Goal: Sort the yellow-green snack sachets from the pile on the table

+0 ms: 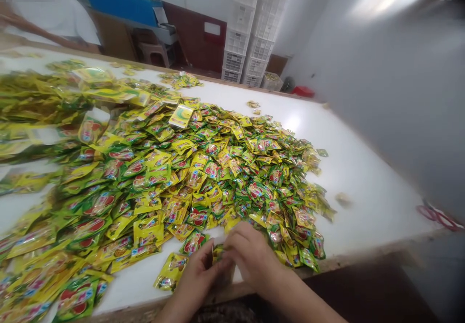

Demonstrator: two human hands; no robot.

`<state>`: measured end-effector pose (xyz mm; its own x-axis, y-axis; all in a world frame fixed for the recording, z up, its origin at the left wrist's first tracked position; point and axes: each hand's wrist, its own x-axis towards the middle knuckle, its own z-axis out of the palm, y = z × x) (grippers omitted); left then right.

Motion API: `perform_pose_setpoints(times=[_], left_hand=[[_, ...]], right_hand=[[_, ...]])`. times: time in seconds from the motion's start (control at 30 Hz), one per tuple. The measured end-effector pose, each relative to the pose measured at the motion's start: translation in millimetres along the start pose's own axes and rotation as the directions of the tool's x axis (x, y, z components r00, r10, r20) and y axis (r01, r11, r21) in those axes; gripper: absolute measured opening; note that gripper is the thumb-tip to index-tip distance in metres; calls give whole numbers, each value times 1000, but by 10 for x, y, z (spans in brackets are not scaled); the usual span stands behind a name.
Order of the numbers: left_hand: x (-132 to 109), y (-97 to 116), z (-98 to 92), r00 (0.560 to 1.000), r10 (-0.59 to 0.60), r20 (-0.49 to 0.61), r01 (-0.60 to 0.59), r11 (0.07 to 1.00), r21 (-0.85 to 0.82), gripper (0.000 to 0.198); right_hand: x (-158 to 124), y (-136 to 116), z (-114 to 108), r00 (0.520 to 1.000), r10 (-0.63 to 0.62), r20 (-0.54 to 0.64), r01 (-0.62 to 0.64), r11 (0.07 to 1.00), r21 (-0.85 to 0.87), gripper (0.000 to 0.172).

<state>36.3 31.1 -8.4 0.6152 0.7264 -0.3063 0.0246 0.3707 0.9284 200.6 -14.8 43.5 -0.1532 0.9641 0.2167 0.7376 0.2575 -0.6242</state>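
Note:
My left hand [196, 277] and my right hand [250, 255] are together at the near edge of the white table [366, 202]. Between their fingers they pinch a small foil sachet [218, 253], partly hidden by them. A large heap of yellow-green sachets [192, 177] with red printing spreads across the table, touching my right hand's far side. One loose yellow sachet [170, 272] lies beside my left hand. A bigger yellow packet [180, 115] rests near the heap's far side.
Red-handled scissors [436, 218] lie at the table's right edge. Stacked white plastic crates [250, 37] stand beyond the far edge. A person in white [54, 23] stands at the far left corner. A grey wall [381, 71] runs along the right.

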Motion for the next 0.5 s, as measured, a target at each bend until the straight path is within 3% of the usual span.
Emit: perform_pose_setpoints(times=[0.1, 0.17, 0.3, 0.5], left_hand=[[11, 2, 4, 999, 1, 41, -1, 1000, 6, 28], [12, -11, -4, 999, 32, 35, -32, 999, 13, 34], [-2, -43, -42, 999, 39, 32, -39, 999, -9, 42], [-5, -72, -72, 1000, 13, 19, -14, 1000, 28, 44]], right_hand=[[62, -23, -187, 994, 20, 112, -14, 998, -56, 8], [91, -8, -231, 990, 2, 140, 9, 997, -79, 8], [68, 42, -165, 983, 6, 185, -8, 1000, 9, 31], [-10, 55, -46, 981, 95, 171, -97, 995, 3, 32]])
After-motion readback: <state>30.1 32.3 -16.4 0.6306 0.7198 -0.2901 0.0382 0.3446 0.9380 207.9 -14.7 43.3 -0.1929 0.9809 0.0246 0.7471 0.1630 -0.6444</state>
